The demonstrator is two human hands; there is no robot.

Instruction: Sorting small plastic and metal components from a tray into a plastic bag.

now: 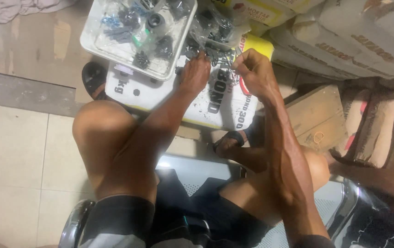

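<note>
Fingers: left hand fingers curled down onto a pile of small dark metal parts, pinching at them; right hand fingers clenched on a small metal piece, too small to identify.
Sacks: stacked at right, pale ones above, brown paper ones lower right.
Floor: beige tiles, grey strip at left.
Bag: white flat sack lying on floor in front of the knees; both hands work over its top edge; parts pile sits on it.
Tray: clear plastic tray resting on bag's top-left corner, holds black fittings and small plastic packets.
Box: wooden, right of bag, just beside right forearm.
Seat: perforated metal chair, person sitting, knees apart.
Sandals: one under tray at left, one between the knees.
Parts location: on bag, between the two hands, touching left fingers.
</note>
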